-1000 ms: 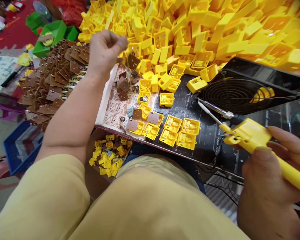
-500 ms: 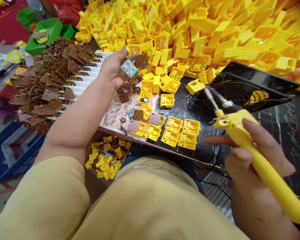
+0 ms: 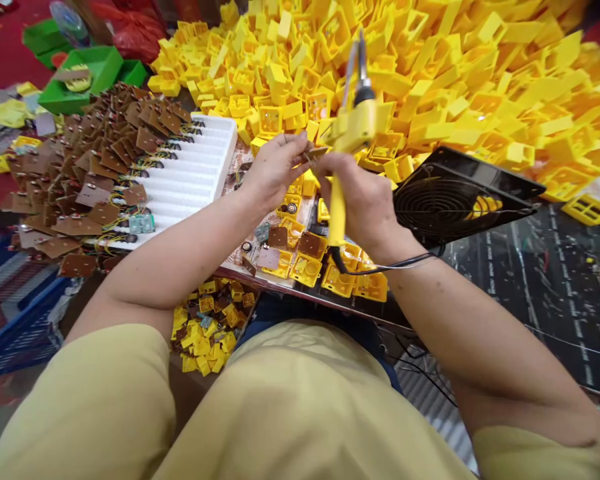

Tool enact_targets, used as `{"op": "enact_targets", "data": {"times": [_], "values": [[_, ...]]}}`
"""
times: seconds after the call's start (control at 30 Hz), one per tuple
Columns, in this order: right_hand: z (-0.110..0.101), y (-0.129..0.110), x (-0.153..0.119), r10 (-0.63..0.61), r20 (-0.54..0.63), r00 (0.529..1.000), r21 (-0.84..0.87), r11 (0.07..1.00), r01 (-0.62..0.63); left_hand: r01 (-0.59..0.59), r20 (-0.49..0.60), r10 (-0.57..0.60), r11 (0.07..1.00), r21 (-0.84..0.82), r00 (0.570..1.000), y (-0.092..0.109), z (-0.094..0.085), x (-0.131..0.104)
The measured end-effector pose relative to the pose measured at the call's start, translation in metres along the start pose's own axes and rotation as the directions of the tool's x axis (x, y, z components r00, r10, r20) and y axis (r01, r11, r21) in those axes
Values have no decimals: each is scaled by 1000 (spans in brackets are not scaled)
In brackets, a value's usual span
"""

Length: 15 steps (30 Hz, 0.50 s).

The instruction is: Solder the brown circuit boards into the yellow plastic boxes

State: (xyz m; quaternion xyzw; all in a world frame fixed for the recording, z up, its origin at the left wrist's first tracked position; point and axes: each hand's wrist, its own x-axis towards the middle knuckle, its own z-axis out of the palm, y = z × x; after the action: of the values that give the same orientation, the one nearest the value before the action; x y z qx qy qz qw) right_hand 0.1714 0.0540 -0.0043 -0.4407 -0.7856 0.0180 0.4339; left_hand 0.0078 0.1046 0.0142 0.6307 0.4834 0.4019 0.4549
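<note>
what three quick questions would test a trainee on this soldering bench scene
1. True or false: the right hand holds the yellow soldering iron with its tip pointing up.
2. What do the fingers of the left hand pinch? A) brown circuit board B) green bin C) fan
3. Which side of the hands is the black fan on?

Key: 1 true; 2 A; 3 right.
</note>
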Motion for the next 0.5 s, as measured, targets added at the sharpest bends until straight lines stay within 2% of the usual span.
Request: {"op": "enact_targets", "data": {"times": [0.07, 0.13, 0.23, 0.3, 0.43, 0.5], "values": [[-2, 0, 8, 86, -54, 995, 56, 995, -83, -20, 36, 18, 997, 76, 999, 3, -8, -5], [-8, -1, 18, 129, -68, 989, 86, 989, -123, -68, 93, 47, 969, 239, 995, 5, -17, -9], [-19, 0, 33, 190, -90, 978, 106, 978, -180, -194, 189, 106, 821, 537, 976, 4, -34, -11], [-25, 4, 38, 223, -103, 969, 116, 971, -211, -256, 235, 131, 713, 653, 963, 2, -49, -7], [-34, 16, 36, 221, -78, 972, 164, 965, -206, -222, 183, 126, 601, 768, 975, 0, -79, 2], [-37, 18, 30, 206, -74, 976, 203, 961, -187, -217, 158, 152, 561, 799, 976, 3, -85, 1]]}}
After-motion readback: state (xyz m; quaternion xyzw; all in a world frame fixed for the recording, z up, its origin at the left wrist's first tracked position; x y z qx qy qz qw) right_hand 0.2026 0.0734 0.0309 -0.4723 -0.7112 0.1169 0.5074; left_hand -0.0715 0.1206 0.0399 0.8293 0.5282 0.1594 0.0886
